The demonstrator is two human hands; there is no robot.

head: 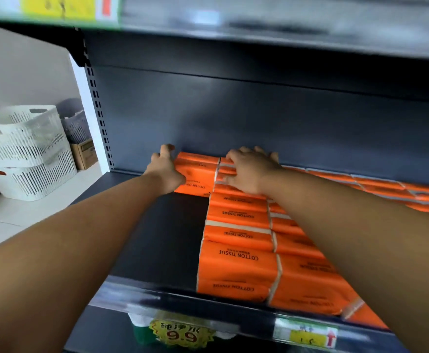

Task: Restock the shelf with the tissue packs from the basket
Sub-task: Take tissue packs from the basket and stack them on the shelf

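Orange tissue packs (236,253) marked COTTON TISSUE lie in rows on the dark shelf (157,240), filling its right part from front to back. One orange pack (195,171) sits at the back, left of the rows. My left hand (165,169) presses against this pack's left side, fingers reaching to the back panel. My right hand (249,169) lies flat, fingers spread, on top of the packs just right of it. Neither hand curls round a pack.
The left part of the shelf board is bare. An upper shelf (259,34) overhangs. Stacked white slatted baskets (27,154) stand on the floor at the left, with a grey basket (74,123) and a cardboard box (84,154) behind. Price tags (306,332) hang on the front rail.
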